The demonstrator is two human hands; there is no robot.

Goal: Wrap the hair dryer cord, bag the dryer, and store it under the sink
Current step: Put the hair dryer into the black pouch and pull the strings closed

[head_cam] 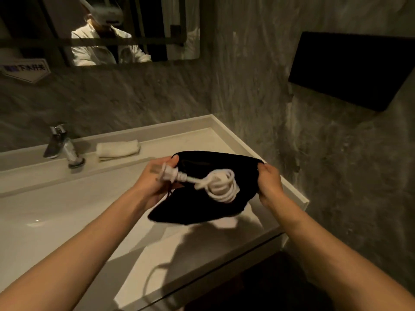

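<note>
Fingers (174,160) of left hand (152,182) pinch black bag (197,209) rim with white plug (169,173) against palm; right hand (269,182) grips opposite rim. Coiled white cord (222,185) lies at bag mouth, bag held above countertop (202,140). Dryer body not visible; folded towel (118,149) and faucet (60,144) behind, beside basin (33,221).

You have two hands in view — a left hand (150,182) and a right hand (270,184) — and between them one black bag (197,212). One coil of white cord (222,186) shows against it, ending in one plug (168,173). On the counter (195,140) you can count one folded white towel (118,149) and one chrome faucet (60,144). The walls carry one mirror (101,30), one black panel (350,70) and one sign (24,70).
</note>
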